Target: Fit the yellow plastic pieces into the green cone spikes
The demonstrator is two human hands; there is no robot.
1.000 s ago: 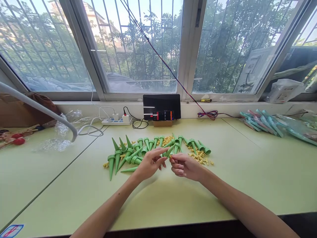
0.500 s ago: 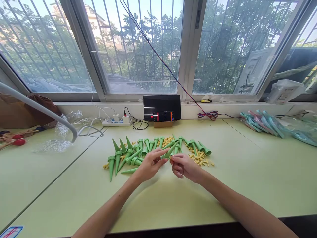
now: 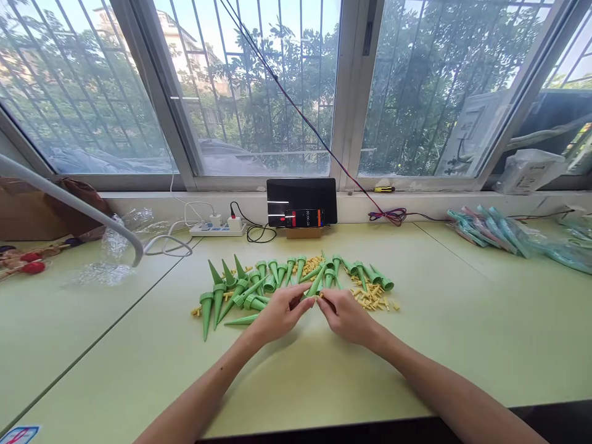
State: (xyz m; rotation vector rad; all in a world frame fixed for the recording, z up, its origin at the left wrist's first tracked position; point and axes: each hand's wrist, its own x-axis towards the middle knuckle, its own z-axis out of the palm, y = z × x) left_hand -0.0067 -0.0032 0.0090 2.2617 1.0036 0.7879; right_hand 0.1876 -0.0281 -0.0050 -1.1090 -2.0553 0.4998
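Observation:
My left hand [image 3: 282, 311] is closed around the wide end of a green plastic spike [image 3: 317, 280], whose tip points up and away from me. Close beside it, my right hand [image 3: 348, 316] pinches a small yellow plastic piece [image 3: 320, 295] against the spike's lower end. Fingers hide most of that piece, so I cannot tell whether it sits inside the spike. Several more green spikes [image 3: 206, 314] with ribbed collars lie behind and to the left of my hands. Loose yellow T-shaped pieces [image 3: 377, 300] are heaped to the right, with others among the spikes.
A phone [image 3: 305, 217] showing a timer leans on a dark tablet [image 3: 300, 191] by the window. A power strip [image 3: 217, 229] with cables stands left of it. Teal and pink bagged items [image 3: 490, 228] lie at far right, and a white curved tube [image 3: 83, 203] crosses the left side.
My right hand has moved in against the left, its fingers curling tighter with the yellow piece at the spike's end. The spike has tipped more upright, and the left fingers have closed around it.

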